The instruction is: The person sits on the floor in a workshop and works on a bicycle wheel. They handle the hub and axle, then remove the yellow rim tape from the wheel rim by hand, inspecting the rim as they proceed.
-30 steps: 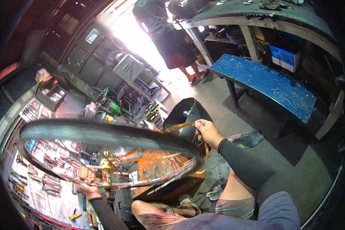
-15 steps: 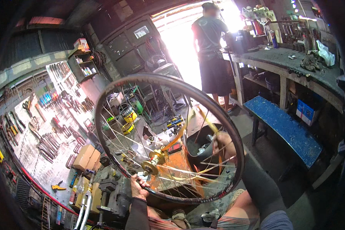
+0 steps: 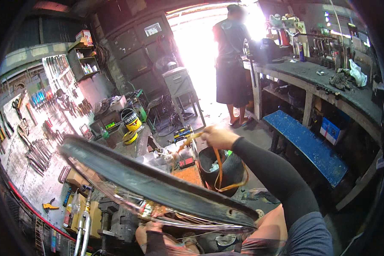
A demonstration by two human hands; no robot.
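Note:
A bicycle wheel point(image 3: 158, 176) with a black rim, pale spokes and a gold hub point(image 3: 146, 209) leans across my lap, its rim's outer channel turned up and bare. My left hand point(image 3: 150, 230) grips it below the hub; the wheel hides part of the fingers. To the right, beyond the rim, my right hand point(image 3: 219, 137) pinches an orange-yellow strip point(image 3: 232, 186), which looks like rim tape. The strip hangs from the fingers in a long loop before a black bin point(image 3: 233, 165), and another end trails left toward the orange-topped bench.
A blue bench point(image 3: 307, 143) and a long workbench point(image 3: 294, 68) stand on the right. Another person point(image 3: 232, 59) stands at the bright doorway. Hand tools hang on the left wall board point(image 3: 51, 128). A bench vise point(image 3: 113, 217) and silver fork point(image 3: 84, 219) sit at lower left.
The wheel has tipped from facing me to nearly edge-on and dropped lower left. My right hand has moved up and left, drawing the strip out from the wheel; my left hand has lowered.

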